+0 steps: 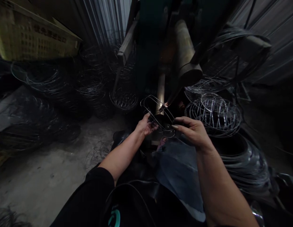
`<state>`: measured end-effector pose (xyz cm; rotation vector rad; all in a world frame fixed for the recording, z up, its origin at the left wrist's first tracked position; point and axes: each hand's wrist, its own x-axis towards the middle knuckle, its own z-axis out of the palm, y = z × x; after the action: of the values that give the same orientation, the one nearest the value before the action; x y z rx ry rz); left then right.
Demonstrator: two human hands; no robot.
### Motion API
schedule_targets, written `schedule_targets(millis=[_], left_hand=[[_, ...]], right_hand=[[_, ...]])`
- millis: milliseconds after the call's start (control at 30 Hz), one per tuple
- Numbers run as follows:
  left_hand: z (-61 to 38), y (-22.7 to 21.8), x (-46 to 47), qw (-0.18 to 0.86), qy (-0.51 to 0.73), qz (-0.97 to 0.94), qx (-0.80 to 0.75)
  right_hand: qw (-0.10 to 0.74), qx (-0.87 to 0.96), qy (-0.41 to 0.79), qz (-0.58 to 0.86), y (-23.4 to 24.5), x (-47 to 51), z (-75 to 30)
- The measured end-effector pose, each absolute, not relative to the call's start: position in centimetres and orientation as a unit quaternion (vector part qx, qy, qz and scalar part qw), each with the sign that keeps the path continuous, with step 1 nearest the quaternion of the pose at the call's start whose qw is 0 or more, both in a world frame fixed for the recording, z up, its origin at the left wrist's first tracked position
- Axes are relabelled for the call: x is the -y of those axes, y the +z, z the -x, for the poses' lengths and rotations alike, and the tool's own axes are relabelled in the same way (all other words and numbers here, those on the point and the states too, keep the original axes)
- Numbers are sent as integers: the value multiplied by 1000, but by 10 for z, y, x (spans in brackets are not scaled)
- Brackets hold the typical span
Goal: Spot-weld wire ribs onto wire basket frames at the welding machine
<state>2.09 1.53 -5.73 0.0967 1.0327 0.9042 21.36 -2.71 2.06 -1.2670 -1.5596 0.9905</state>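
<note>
A frame of bent metal wire (154, 117) is held out in front of me, against the machine's tip. My left hand (146, 125) grips its left side, fingers curled around the wire. On the other side my right hand (191, 128) pinches the wire between thumb and fingers. Inside the frame stands a brass-coloured rod (161, 91) of the machine, and a copper-coloured tip (165, 104) glows close to the wire. Whether tip and wire touch is too dark to tell.
A thick cylinder (186, 50) juts toward me above the rod. Wire baskets (215, 115) and a large wire coil (248, 167) stand at my right. Stacks of wire rings (46, 78) line the left, below a yellow crate (35, 37). Loose wire pieces (98, 154) lie on the floor.
</note>
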Motion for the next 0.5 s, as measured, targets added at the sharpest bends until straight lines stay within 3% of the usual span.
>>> schedule_targets(millis=[500], left_hand=[[-35,-51,-20,801,390,-14,-454]], right_hand=[[452,607,360,545,19,26,-223]])
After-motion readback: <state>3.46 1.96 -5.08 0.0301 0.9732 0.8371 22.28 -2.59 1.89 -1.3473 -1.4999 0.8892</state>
